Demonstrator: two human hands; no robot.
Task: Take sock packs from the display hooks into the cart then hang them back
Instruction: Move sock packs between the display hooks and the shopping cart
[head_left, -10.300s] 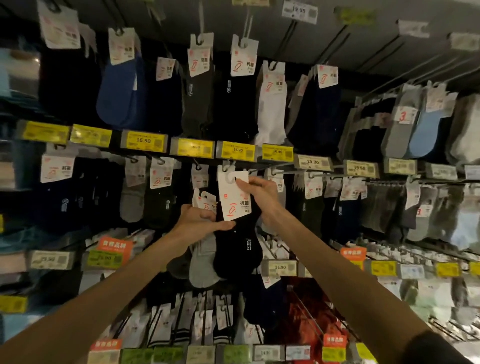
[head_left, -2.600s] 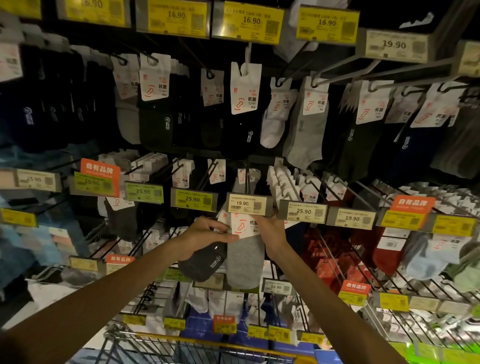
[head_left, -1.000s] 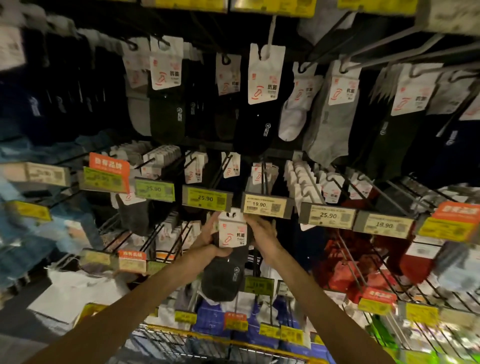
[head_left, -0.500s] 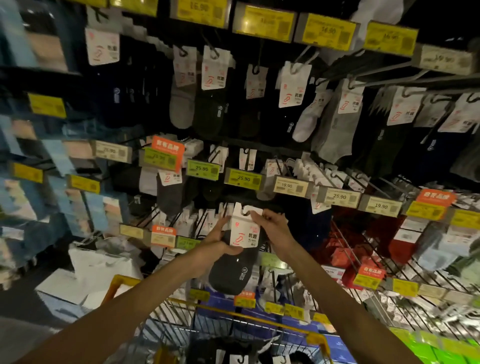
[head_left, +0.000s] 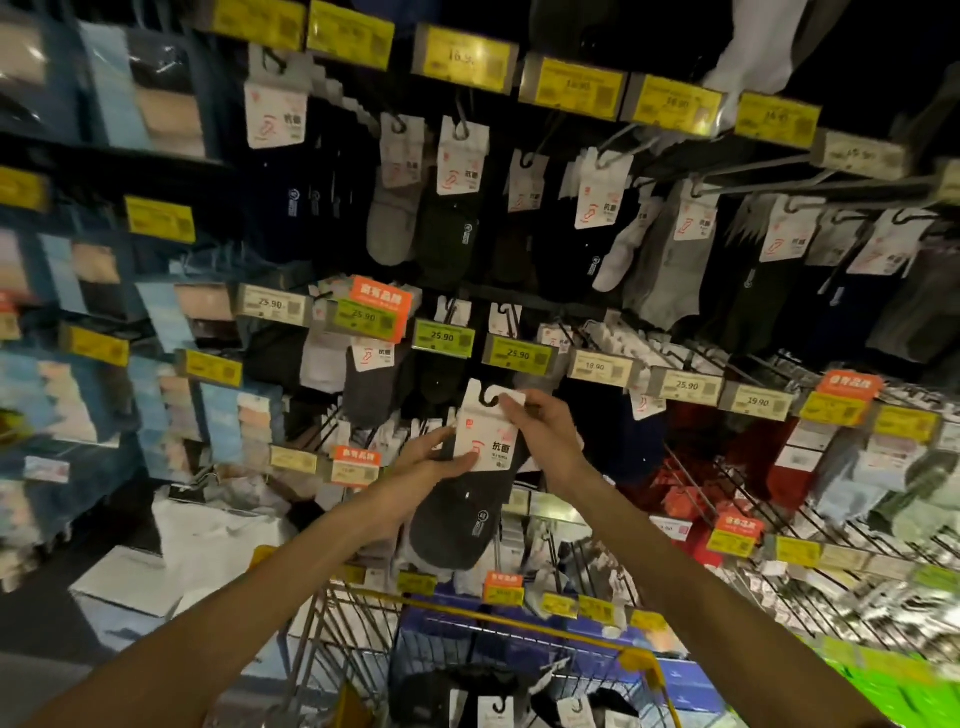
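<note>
Left hand (head_left: 422, 467) pinches the dark sock pack (head_left: 467, 519) low on its header, right hand (head_left: 550, 436) up by the hanger slot. Pack hangs toe-down with the cart (head_left: 545, 631) right underneath, so I'd say straight drop.

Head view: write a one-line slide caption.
The left hand and right hand hold a dark sock pack by its card above the cart, before hanging socks.

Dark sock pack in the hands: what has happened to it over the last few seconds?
The dark sock pack has moved down, clear of the price tags it sat just under, toward the cart. Its hanger hole is now free. The left hand and right hand have kept their grip on its white card throughout.
</note>
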